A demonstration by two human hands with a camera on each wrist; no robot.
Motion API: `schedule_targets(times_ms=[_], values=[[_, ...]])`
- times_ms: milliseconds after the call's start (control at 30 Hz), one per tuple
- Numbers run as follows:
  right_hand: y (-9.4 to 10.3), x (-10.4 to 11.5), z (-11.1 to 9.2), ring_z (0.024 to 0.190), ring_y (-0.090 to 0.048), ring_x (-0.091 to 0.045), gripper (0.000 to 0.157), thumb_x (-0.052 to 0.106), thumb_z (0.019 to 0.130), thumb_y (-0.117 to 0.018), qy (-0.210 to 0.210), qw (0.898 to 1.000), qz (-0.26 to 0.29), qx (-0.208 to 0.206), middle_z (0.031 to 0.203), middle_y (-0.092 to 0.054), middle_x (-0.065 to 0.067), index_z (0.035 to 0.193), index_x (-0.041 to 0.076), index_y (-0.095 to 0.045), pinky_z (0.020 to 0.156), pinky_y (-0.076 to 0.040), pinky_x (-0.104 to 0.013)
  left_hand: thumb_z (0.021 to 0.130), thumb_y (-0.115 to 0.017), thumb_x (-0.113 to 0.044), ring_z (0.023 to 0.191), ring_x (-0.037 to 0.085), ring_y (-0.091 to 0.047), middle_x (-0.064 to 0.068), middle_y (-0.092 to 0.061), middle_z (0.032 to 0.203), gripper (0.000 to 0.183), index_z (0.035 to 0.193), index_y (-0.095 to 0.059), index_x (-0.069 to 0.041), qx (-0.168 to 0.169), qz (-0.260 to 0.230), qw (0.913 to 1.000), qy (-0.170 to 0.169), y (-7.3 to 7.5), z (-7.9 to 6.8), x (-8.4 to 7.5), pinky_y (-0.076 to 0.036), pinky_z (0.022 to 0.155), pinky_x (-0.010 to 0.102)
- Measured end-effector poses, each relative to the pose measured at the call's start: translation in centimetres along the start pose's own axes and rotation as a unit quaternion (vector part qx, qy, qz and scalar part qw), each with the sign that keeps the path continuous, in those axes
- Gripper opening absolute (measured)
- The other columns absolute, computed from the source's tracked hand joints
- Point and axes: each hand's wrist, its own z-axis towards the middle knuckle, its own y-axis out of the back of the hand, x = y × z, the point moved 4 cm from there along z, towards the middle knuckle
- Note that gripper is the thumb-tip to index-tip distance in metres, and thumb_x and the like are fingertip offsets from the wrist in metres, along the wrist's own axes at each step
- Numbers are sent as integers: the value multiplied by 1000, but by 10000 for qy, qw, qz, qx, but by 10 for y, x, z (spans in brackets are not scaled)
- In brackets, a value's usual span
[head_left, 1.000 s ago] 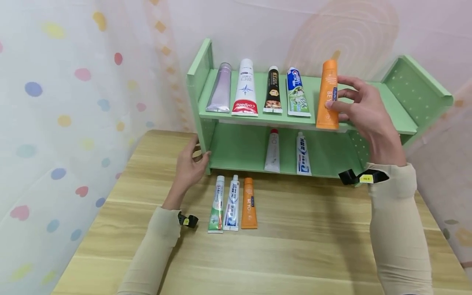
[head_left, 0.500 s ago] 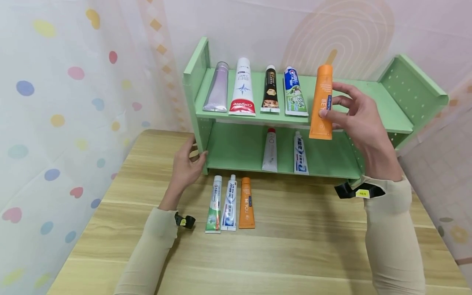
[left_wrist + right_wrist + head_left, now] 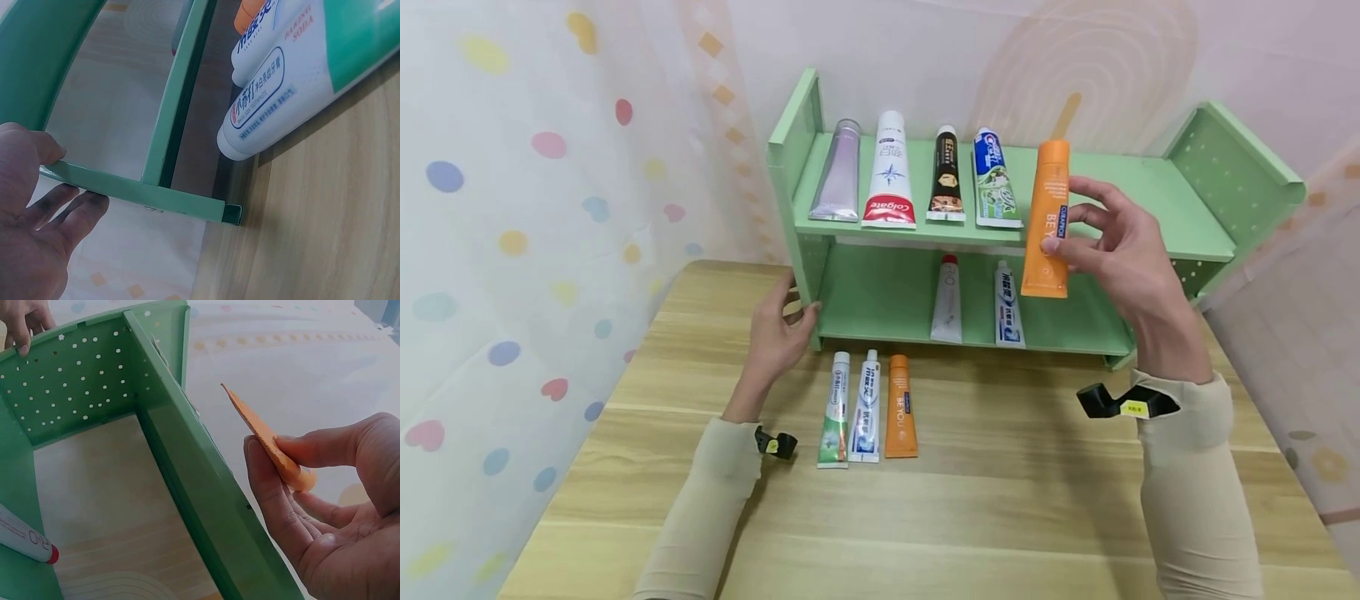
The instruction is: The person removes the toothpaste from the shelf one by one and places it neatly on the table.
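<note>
My right hand (image 3: 1123,242) pinches an orange toothpaste tube (image 3: 1047,221) between thumb and fingers, cap up, in front of the upper shelf's edge. In the right wrist view the tube (image 3: 265,437) is seen edge-on. At the green two-tier shelf (image 3: 1202,208), my left hand (image 3: 777,329) grips the left side panel; the left wrist view has the thumb on one side of the panel (image 3: 125,187) and fingers on the other. On the upper tier lie a lilac tube (image 3: 838,173), a white-and-red Colgate tube (image 3: 890,171), a black tube (image 3: 946,175) and a blue-green tube (image 3: 997,179).
A red-capped white tube (image 3: 947,302) and a blue-white tube (image 3: 1009,307) lie on the lower tier. Before the shelf, on the wooden table (image 3: 1000,517), are a green-white tube (image 3: 834,410), another blue-white tube (image 3: 867,408) and a second orange tube (image 3: 900,408). A patterned curtain (image 3: 550,250) hangs behind.
My right hand has brought the orange tube down and a little left, away from the upper tier's surface. My left hand keeps its grip on the shelf's side; the head view shifts slightly.
</note>
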Motion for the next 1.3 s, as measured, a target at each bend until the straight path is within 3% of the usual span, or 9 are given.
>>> schedule_targets(times_ms=[300,533,1100,1300], values=[[-6,-5,-13,83,-77,-17,67,-14,87,-70,-64,9997,-167,138,103,-69,-3,146,10,-49,68,-68,-24,95,-60,10,119,54,-61,38,-54,135,53,146,-45,10,-3,54,10000,-14,2,-1,-3,-59,97,57],[-14,-9,-20,84,-78,-17,67,-16,87,-69,140,9991,6,401,105,-69,-5,146,9,-49,74,-69,-26,94,-60,11,118,54,-62,38,-55,134,53,145,-46,10,-62,80,9999,-34,3,-1,-4,-59,96,57],[-27,-34,-40,87,-78,-17,70,-12,88,-71,7,9954,-602,746,110,-67,-4,150,10,-46,75,-69,-26,94,-60,11,118,55,-62,39,-54,134,53,145,-45,11,23,34,10000,-69,0,0,-5,-60,95,55],[-30,-44,-42,86,-78,-17,70,-12,88,-71,-126,9945,-618,834,110,-66,-4,149,12,-46,74,-69,-28,94,-60,11,119,53,-62,38,-54,136,55,147,-45,10,24,71,10000,-36,1,1,-7,-60,95,42]])
